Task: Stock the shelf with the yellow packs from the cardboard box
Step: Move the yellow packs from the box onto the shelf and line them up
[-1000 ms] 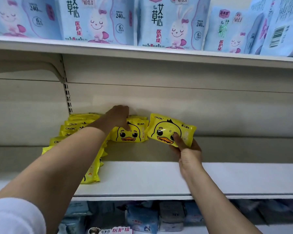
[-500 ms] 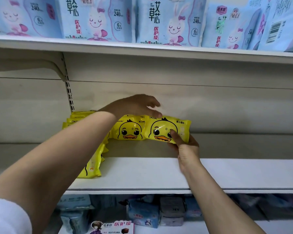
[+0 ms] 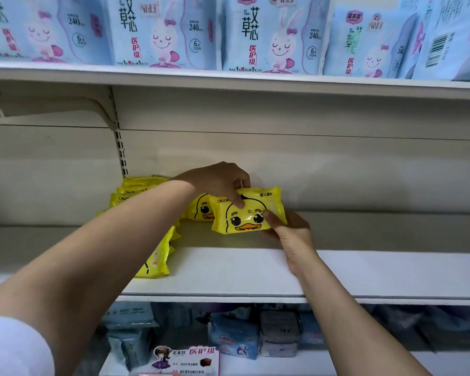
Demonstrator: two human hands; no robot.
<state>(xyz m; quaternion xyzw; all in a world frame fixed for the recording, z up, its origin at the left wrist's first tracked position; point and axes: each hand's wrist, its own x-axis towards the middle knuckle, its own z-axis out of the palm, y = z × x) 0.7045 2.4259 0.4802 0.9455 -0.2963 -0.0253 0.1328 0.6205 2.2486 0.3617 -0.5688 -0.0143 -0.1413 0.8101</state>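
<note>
A yellow pack with a duck face (image 3: 248,213) stands upright near the back of the white middle shelf (image 3: 255,275). My left hand (image 3: 217,181) grips its top edge, thumb on the front. My right hand (image 3: 288,230) holds its lower right corner, thumb on the duck face. Behind it stands another duck pack (image 3: 200,208), partly hidden. A row of several yellow packs (image 3: 141,192) runs along the shelf's left, partly covered by my left forearm. The cardboard box is out of view.
Blue rabbit-print packs (image 3: 163,33) fill the upper shelf (image 3: 255,80). The lower shelf holds blue and grey packs (image 3: 236,337) and a pink price card (image 3: 190,359). The middle shelf stretches bare to the right of my hands. A slotted upright (image 3: 120,147) and bracket stand at back left.
The held pack has shifted left, overlapping the pack behind it. My left hand moved from resting on top of the packs to gripping the held pack's top edge.
</note>
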